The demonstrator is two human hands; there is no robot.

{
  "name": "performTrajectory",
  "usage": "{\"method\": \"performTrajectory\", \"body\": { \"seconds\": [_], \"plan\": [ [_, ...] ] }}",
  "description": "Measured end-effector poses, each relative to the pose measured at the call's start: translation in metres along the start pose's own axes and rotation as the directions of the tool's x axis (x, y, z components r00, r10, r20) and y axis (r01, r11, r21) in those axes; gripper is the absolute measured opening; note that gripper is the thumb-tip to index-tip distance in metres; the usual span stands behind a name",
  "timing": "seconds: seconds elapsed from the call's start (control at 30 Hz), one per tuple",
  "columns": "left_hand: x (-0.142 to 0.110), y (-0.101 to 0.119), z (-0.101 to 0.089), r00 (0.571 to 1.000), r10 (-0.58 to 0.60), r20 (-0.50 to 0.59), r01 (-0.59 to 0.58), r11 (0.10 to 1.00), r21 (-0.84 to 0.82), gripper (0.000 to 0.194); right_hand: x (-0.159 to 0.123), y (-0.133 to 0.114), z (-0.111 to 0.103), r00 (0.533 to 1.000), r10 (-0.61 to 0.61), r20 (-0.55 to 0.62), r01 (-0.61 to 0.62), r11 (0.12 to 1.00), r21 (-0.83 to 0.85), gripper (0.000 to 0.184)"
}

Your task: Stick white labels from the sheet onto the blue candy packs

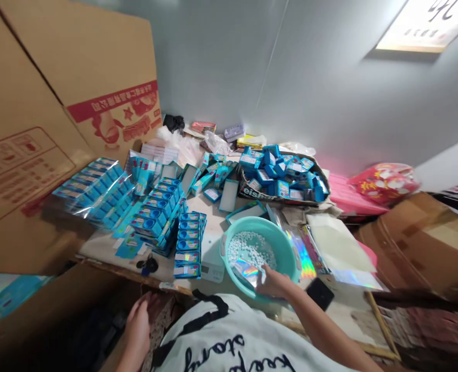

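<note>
Head view: from where I stand, a tall carton (31, 103) fills the left.
Left hand (139, 323): just off the table (104, 248) edge, fingers loosely open.
Blue boxes (157, 214): stacked on the table.
Teal basin (285, 250): white pellets (252, 244) and a shiny packet (247, 269) inside.
Right hand (272, 282): reaching into the basin, fingers closed on that packet.

- Large brown cardboard carton with red print (116, 111), along the bench's (107, 249) left edge
- Flat black rectangular object (320, 294), near the front edge
- Shiny red patterned plastic bag (385, 178), past the back right corner
</note>
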State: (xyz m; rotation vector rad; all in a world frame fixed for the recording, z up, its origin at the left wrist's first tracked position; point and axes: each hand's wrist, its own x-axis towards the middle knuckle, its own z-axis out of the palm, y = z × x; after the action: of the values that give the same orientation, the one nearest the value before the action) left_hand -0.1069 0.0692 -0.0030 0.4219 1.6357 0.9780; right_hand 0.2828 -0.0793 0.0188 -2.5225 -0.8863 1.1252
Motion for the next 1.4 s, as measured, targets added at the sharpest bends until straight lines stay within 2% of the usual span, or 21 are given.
{"method": "performTrajectory", "body": {
  "seconds": [0.1,0.17,0.2,0.23,0.27,0.3,0.33,0.37,0.4,0.43,0.47,0.53,0.6,0.63,0.67,0.83,0.93,1.13,1.2,1.33,1.4],
  "plan": [
    [-0.004,0.01,-0.004,0.957,0.273,-0.093,-0.271,0.962,0.041,0.026,-0.006,-0.007,-0.009,0.989,-0.09,-0.117,0.072,0.985,-0.155,0.066],
    [-0.009,0.022,-0.002,0.853,0.521,-0.029,-0.518,0.852,0.076,0.025,-0.01,-0.018,-0.022,0.969,-0.161,-0.185,0.119,0.969,-0.218,0.053],
    [-0.014,0.03,0.001,0.76,0.648,0.048,-0.649,0.755,0.092,0.023,-0.014,-0.025,-0.03,0.954,-0.208,-0.215,0.15,0.954,-0.259,0.048],
    [-0.02,0.04,0.006,0.627,0.765,0.146,-0.779,0.618,0.107,0.02,-0.018,-0.034,-0.038,0.933,-0.269,-0.239,0.19,0.933,-0.306,0.047],
    [-0.03,0.051,0.013,0.448,0.851,0.273,-0.893,0.437,0.105,0.019,-0.023,-0.045,-0.047,0.905,-0.343,-0.254,0.242,0.903,-0.356,0.047],
    [-0.041,0.064,0.021,0.236,0.883,0.404,-0.971,0.227,0.072,0.019,-0.03,-0.058,-0.055,0.868,-0.425,-0.255,0.305,0.863,-0.402,0.047],
    [-0.055,0.077,0.032,-0.006,0.843,0.538,-1.0,-0.012,0.009,0.023,-0.037,-0.072,-0.062,0.827,-0.507,-0.244,0.372,0.818,-0.439,0.046],
    [-0.071,0.09,0.043,-0.281,0.701,0.656,-0.957,-0.258,-0.135,0.028,-0.045,-0.088,-0.068,0.784,-0.579,-0.224,0.44,0.773,-0.458,0.045],
    [-0.088,0.102,0.056,-0.457,0.568,0.685,-0.879,-0.406,-0.25,0.034,-0.054,-0.105,-0.072,0.744,-0.636,-0.202,0.503,0.734,-0.457,0.042],
    [-0.104,0.115,0.068,-0.52,0.502,0.691,-0.834,-0.473,-0.283,0.039,-0.064,-0.121,-0.074,0.704,-0.687,-0.181,0.563,0.695,-0.447,0.039],
    [-0.118,0.126,0.08,-0.513,0.481,0.711,-0.818,-0.525,-0.235,0.045,-0.073,-0.138,-0.075,0.658,-0.735,-0.162,0.624,0.653,-0.43,0.035],
    [-0.136,0.146,0.097,-0.391,0.486,0.782,-0.826,-0.559,-0.066,0.05,-0.09,-0.167,-0.073,0.53,-0.839,-0.127,0.752,0.533,-0.387,0.03],
    [-0.14,0.164,0.102,-0.275,0.434,0.858,-0.857,-0.514,-0.015,0.033,-0.103,-0.188,-0.07,0.378,-0.923,-0.068,0.855,0.376,-0.358,0.028],
    [-0.137,0.171,0.101,-0.232,0.391,0.891,-0.879,-0.477,-0.02,0.022,-0.108,-0.196,-0.068,0.326,-0.944,-0.04,0.883,0.32,-0.343,0.028],
    [-0.133,0.178,0.096,-0.2,0.353,0.914,-0.898,-0.438,-0.027,0.014,-0.112,-0.202,-0.066,0.306,-0.952,-0.018,0.9,0.295,-0.321,0.027],
    [-0.122,0.189,0.071,-0.103,0.276,0.956,-0.94,-0.34,-0.003,0.019,-0.12,-0.22,-0.052,0.428,-0.904,0.013,0.891,0.419,-0.176,0.018],
    [-0.127,0.186,0.063,-0.064,0.303,0.951,-0.955,-0.296,0.03,0.017,-0.123,-0.226,-0.043,0.422,-0.906,0.009,0.897,0.417,-0.147,0.019],
    [-0.13,0.18,0.054,-0.133,0.424,0.896,-0.948,-0.318,0.01,0.017,-0.126,-0.233,-0.038,0.364,-0.931,-0.024,0.924,0.364,-0.114,0.023],
    [-0.13,0.176,0.052,-0.138,0.46,0.877,-0.945,-0.325,0.022,0.019,-0.126,-0.234,-0.037,0.359,-0.933,-0.024,0.924,0.359,-0.129,0.023],
    [-0.127,0.167,0.052,-0.148,0.54,0.829,-0.933,-0.354,0.065,0.032,-0.126,-0.237,-0.033,0.425,-0.904,-0.041,0.895,0.426,-0.134,0.022],
    [-0.122,0.162,0.052,-0.207,0.563,0.8,-0.914,-0.402,0.046,0.034,-0.127,-0.239,-0.032,0.458,-0.887,-0.05,0.879,0.461,-0.123,0.021]
  ]
}}
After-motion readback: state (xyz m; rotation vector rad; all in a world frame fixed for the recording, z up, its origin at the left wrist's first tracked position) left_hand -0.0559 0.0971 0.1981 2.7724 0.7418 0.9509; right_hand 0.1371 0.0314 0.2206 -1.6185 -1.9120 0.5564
